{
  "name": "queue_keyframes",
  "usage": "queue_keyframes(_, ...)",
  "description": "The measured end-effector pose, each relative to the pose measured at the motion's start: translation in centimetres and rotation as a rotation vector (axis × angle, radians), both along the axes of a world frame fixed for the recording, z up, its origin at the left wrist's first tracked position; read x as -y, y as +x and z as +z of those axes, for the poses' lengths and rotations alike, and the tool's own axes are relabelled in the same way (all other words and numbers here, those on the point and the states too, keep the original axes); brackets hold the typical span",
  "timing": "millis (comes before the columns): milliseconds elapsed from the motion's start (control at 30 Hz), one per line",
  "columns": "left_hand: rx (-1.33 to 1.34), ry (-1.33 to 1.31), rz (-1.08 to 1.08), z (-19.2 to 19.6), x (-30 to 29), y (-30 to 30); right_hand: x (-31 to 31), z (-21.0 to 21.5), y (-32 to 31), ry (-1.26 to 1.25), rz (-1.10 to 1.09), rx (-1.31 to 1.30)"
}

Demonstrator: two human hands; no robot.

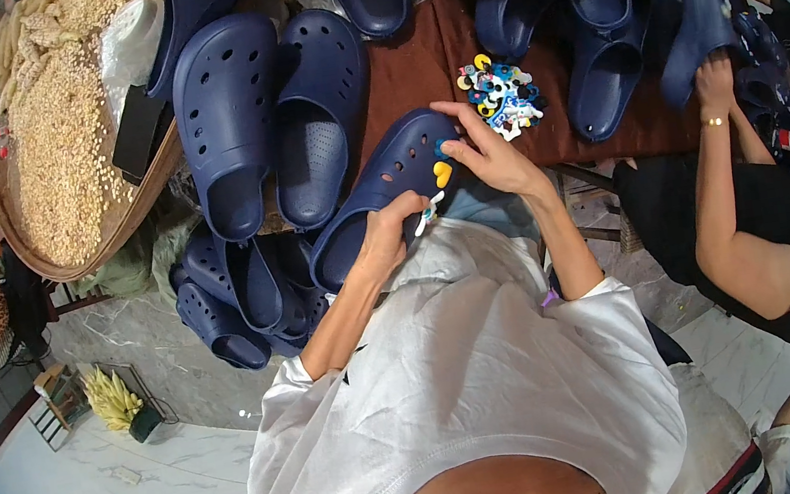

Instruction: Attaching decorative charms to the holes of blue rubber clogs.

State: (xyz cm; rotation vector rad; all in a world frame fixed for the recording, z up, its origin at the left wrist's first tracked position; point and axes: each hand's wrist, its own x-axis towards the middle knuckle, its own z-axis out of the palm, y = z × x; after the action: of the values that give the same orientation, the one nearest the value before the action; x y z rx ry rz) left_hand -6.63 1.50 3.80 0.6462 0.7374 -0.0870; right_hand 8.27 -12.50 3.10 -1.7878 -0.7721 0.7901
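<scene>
A dark blue clog (377, 189) with ventilation holes lies tilted in front of me, its toe toward the upper right. My left hand (392, 237) is closed at its near side, thumb on top. Beside that thumb sits a small white charm (431, 212); whether it is fixed in a hole cannot be told. A yellow charm (443, 174) and a blue charm (443, 148) are on the upper near the toe. My right hand (495, 154) grips the toe, with the thumb at the blue charm and the index finger along the toe's far edge.
A pile of colourful charms (503, 98) lies on the brown cloth (411, 73). Several blue clogs (229, 109) stand to the left, more to the right. A basket of corn kernels (61, 173) is at far left. Another person's arm (716, 192) reaches to a clog at right.
</scene>
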Motion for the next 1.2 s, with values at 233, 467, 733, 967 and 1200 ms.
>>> queue_keyframes(233, 0.045, -0.189, 0.06, 0.8, -1.2, 1.7, -0.7, -1.9, -0.2, 0.053, -0.157, -0.187)
queue_keyframes(467, -0.041, -0.183, 0.158, -0.4, -0.7, 2.4, -1.7, -1.2, -1.7, -0.046, -0.371, 0.346)
queue_keyframes(733, -0.1, -0.189, 0.215, 1.0, -0.3, 2.0, 1.9, -1.0, 2.0, -0.142, -0.521, 0.762)
queue_keyframes(967, 0.047, -0.46, 0.293, -0.2, -1.0, 1.3, 1.8, -2.5, 4.0, -0.265, -0.436, 0.827)
queue_keyframes(1200, 0.048, -0.458, 0.3, -0.7, -1.0, 1.2, 1.9, -2.7, 4.0, -0.212, -0.493, 0.778)
